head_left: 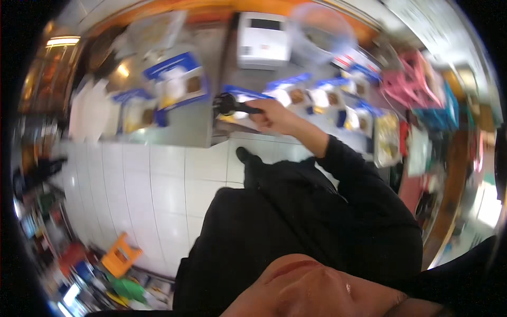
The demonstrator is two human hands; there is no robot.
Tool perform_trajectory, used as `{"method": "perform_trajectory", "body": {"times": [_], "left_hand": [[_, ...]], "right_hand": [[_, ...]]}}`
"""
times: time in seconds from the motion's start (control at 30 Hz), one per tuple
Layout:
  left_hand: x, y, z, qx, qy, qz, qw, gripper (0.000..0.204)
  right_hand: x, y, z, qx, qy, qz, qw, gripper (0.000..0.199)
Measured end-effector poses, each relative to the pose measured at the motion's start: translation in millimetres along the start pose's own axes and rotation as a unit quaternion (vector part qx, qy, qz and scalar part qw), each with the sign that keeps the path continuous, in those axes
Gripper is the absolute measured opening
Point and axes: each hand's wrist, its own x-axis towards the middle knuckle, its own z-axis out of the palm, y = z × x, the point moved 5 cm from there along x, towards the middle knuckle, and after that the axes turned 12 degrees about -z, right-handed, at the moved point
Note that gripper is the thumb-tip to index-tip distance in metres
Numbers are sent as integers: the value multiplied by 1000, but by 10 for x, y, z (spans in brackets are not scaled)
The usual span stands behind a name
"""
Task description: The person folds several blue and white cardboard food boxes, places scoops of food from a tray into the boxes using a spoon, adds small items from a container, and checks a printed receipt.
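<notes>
My right hand is closed around the handle of a black hand tool with a rounded head, blurred too much to name. The tool is over the near edge of the counter, by a blue-and-white packet. To its left is a similar blue-edged packet with a brown patch on it, and another packet beside that. More such packets lie in a row to the right of my hand. My left hand does not show.
A white boxy device stands at the back of the counter next to a clear round tub. At right are a pale tray and a pink plastic basket. An orange stool stands on the tiled floor.
</notes>
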Motion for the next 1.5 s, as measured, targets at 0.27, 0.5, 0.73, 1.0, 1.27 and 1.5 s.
{"method": "perform_trajectory", "body": {"times": [0.27,0.5,0.73,1.0,1.27,1.5], "left_hand": [[1112,1071,-413,232,81,-31,969,47],[2201,4304,460,14,19,115,993,37],[2419,4960,-946,39,530,251,809,45],[3154,4565,-1026,463,298,74,831,30],[2618,4328,-1095,407,332,119,843,21],[2824,4390,-1320,388,307,204,844,12]], "right_hand": [[-4613,-551,-3726,-277,607,-230,708,29],[-4946,60,-5373,-395,525,-73,750,36],[-4853,-191,-5041,-575,621,-241,476,37],[-3464,-1316,-4077,-535,402,-449,593,31],[-541,-1509,-3710,-515,222,-369,741,27],[289,-974,-4344,-834,151,-125,516,48]]}}
